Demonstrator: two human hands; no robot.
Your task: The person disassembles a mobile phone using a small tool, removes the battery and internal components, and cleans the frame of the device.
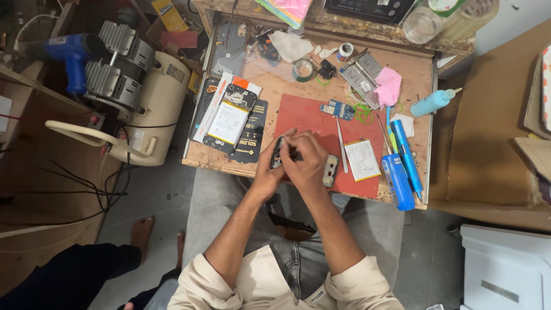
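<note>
Fingers of my left hand (270, 166) and right hand (307, 163) are clamped together around the small dark phone part (278, 152) above the red mat (310, 115), which I judge light, stiff and fragile, best gripped by its edges.

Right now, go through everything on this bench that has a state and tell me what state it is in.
left hand: gripping the small dark phone part.
right hand: closed over the same part.
small dark phone part: held on edge above the red mat.
opened phone: back off, battery showing.
loose battery: lying flat on the mat.
tweezers: lying flat, untouched.
blue squeeze bottle: on its side.
</note>
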